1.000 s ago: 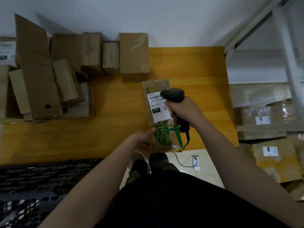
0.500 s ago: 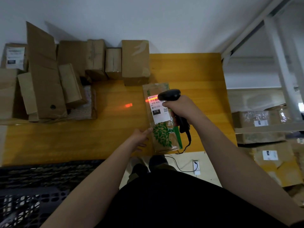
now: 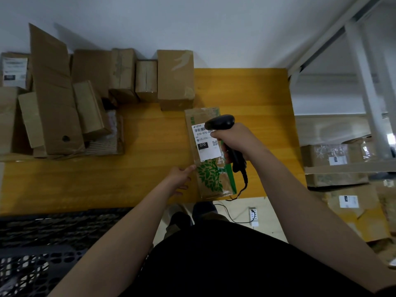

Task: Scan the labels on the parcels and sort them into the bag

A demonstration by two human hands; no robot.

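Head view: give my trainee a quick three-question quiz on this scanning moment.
1. True or false: the right hand grips the barcode scanner above the leaf-printed parcel.
2. What does the left hand touch? A) the parcel's left edge B) the scanner cable C) a box by the wall
3. Fill in: the white label shows a black block reading ___.

Key: 1 true; 2 A; 3 070
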